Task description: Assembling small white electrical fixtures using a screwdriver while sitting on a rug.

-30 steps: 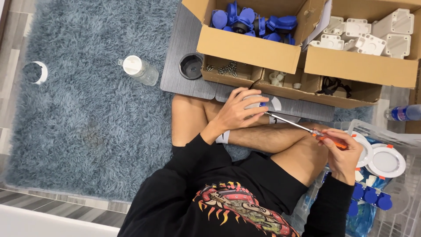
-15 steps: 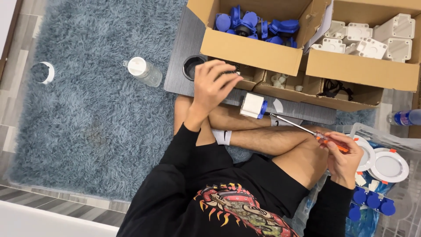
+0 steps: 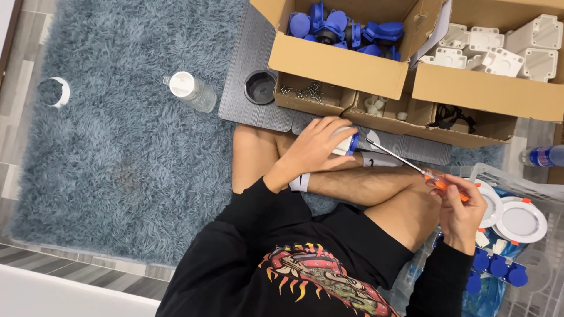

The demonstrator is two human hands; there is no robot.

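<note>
**Here, both hands hold parts**

Centrally, the left hand [image 3: 314, 149] wraps closed around a white-and-blue socket part [image 3: 346, 142] over the crossed legs. Lower right, the right hand [image 3: 461, 214] pinches an orange-handled screwdriver [image 3: 411, 166], its tip beside the part, below the cardboard boxes [image 3: 352, 61].

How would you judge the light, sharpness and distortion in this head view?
Head view: light is even and soft, with faint shadows under the cardboard boxes. The left hand on the white and blue part is sharp. The screwdriver in the right hand is crisp. Edges bend slightly outward.
</note>
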